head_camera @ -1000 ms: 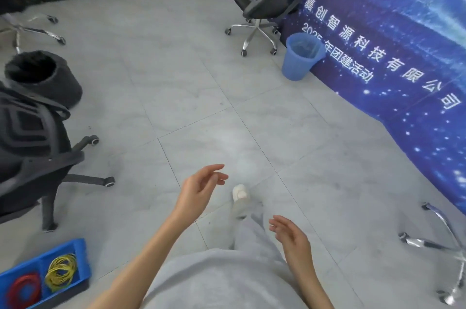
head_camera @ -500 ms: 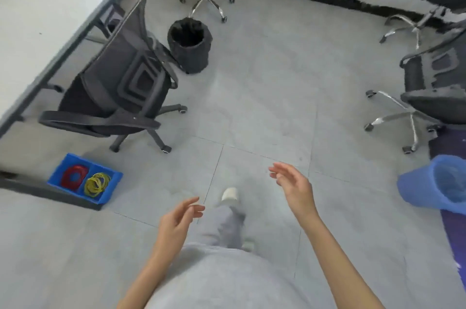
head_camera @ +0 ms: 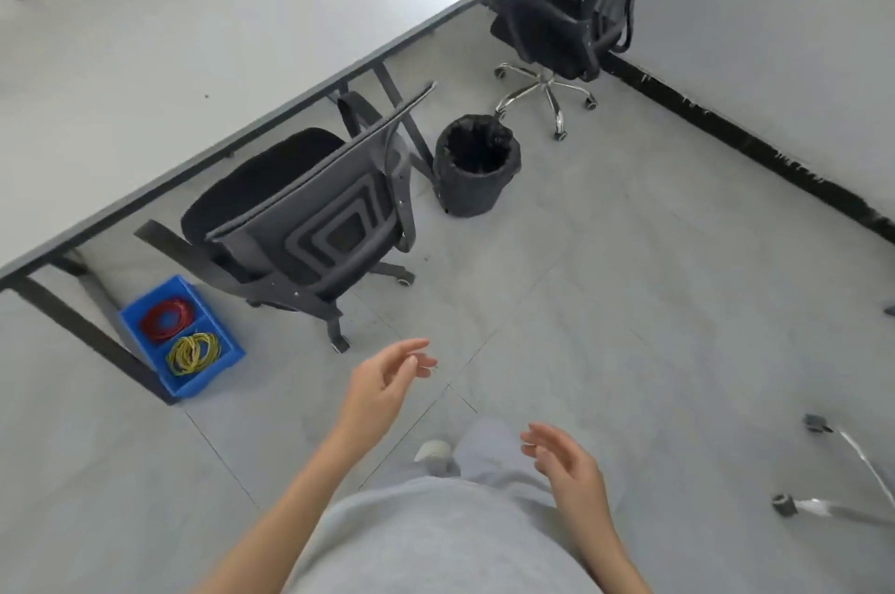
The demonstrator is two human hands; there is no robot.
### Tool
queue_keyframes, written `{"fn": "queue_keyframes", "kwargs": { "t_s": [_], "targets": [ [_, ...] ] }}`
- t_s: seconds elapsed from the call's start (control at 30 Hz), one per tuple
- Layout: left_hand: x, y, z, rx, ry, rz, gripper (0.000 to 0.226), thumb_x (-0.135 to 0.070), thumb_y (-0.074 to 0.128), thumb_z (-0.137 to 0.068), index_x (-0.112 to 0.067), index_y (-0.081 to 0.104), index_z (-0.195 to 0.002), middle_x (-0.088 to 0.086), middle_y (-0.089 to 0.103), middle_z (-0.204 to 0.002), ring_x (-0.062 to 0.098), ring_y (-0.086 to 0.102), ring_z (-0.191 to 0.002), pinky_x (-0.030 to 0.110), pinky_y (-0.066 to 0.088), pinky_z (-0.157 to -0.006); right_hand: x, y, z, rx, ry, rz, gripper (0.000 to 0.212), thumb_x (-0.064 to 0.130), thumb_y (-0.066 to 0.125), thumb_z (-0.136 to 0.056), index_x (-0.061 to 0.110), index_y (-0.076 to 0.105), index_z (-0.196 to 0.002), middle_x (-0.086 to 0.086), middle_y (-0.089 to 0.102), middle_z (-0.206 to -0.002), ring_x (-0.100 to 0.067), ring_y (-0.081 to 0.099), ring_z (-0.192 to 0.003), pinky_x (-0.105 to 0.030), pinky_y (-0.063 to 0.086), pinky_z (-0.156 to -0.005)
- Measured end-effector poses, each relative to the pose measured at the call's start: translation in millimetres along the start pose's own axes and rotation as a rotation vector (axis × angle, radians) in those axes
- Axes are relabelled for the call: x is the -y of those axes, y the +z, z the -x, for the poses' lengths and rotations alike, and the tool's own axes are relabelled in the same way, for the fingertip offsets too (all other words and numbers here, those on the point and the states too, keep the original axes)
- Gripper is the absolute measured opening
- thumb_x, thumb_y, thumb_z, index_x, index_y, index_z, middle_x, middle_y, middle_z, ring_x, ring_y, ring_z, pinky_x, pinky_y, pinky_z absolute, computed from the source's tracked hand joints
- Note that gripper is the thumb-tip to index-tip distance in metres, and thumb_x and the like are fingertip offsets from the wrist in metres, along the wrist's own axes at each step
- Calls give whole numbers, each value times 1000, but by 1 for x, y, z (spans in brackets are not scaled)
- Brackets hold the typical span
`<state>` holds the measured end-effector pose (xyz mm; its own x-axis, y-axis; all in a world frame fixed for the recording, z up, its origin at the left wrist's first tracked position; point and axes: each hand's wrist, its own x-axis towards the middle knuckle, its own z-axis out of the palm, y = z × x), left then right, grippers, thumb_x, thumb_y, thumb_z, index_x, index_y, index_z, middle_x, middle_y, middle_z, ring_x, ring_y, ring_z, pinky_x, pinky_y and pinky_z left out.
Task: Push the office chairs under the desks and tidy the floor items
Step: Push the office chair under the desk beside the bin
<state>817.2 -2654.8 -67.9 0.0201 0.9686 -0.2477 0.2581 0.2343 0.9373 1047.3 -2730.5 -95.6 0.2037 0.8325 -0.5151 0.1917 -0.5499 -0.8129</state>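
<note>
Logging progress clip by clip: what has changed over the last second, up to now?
The view has swung from the banner wall to the desk; the nearer chair, black bin and blue tray now lie ahead. Neither the left hand nor the right hand took hold of anything; both stay open and empty. No item visibly shifted.

No readable text anywhere — no labels, brands, numbers or signs. The white desk (head_camera: 203,41) top is plain, the blue bin (head_camera: 191,380) shows no marking on its walls, the black waste basket (head_camera: 477,179) is unmarked — the near office chair (head_camera: 310,215) back carries only a nested-square mesh pattern, not lettering.
</note>
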Motion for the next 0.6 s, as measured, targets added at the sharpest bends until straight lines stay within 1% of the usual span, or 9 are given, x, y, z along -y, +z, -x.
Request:
{"fn": "queue_keyframes", "kwargs": {
  "t_s": [0.03,0.1,0.17,0.23,0.33,0.43,0.5,0.53,0.6],
  "targets": [
    [-5,2,-12,-23,-5,5,24,-5,46,-93,-20,61,-105,-22,71,-82,6,67,-79,12,49,-75,10,-5,-18,23,-13,22,32,-4,49,-88,24,64,-93,16,73,-84,-3,68,-81,-18,50,-74],
    [-11,6,-33,-88,-30,16,25,-5,47,-93,-21,61,-104,-23,70,-84,6,67,-80,11,48,-75,32,-12,-60,73,-39,52,31,-4,49,-89,22,64,-94,11,73,-84,-1,67,-79,-17,49,-73],
    [-14,8,-51,-177,-54,26,25,-5,46,-93,-22,61,-105,-19,70,-89,6,67,-81,11,48,-74,58,-13,-105,145,-70,68,28,-5,48,-90,16,64,-98,6,70,-91,2,66,-77,-17,49,-72],
    [-18,7,-70,-290,-71,12,27,-5,47,-93,-24,61,-105,-19,68,-93,4,67,-82,11,48,-74,90,-9,-152,232,-118,106,28,-4,47,-90,17,63,-98,3,69,-95,1,66,-78,-13,50,-71],
    [-26,2,-102,-493,-88,-19,28,-3,47,-92,-25,60,-105,-26,67,-91,0,65,-84,7,46,-74,151,6,-223,386,-232,207,34,-3,48,-90,27,62,-93,11,71,-90,-3,66,-85,-11,49,-73],
    [-44,-10,-132,-686,-135,-56,28,-5,48,-92,-23,58,-111,-33,66,-88,-7,61,-89,2,43,-75,220,28,-278,521,-470,386,32,0,53,-89,30,63,-92,21,68,-86,7,62,-83,-4,44,-70],
    [-56,-21,-152,-808,-135,-121,30,-6,50,-91,-20,59,-116,-24,68,-96,-5,61,-92,1,42,-79,266,47,-305,578,-655,473,25,1,55,-88,20,66,-100,17,67,-93,9,60,-83,-3,43,-73],
    [-61,-28,-162,-860,-126,-176,31,-4,51,-90,-16,59,-117,-13,68,-103,-2,61,-95,4,43,-84,286,58,-317,601,-744,517,25,0,55,-87,14,66,-106,12,67,-99,6,60,-88,-5,43,-78],
    [-64,-43,-181,-915,-123,-351,34,-3,56,-87,-9,58,-120,4,65,-115,9,58,-107,20,44,-97,318,81,-336,619,-958,662,32,2,56,-86,9,61,-116,2,65,-114,-6,58,-104,-17,41,-94]
  ]
}}
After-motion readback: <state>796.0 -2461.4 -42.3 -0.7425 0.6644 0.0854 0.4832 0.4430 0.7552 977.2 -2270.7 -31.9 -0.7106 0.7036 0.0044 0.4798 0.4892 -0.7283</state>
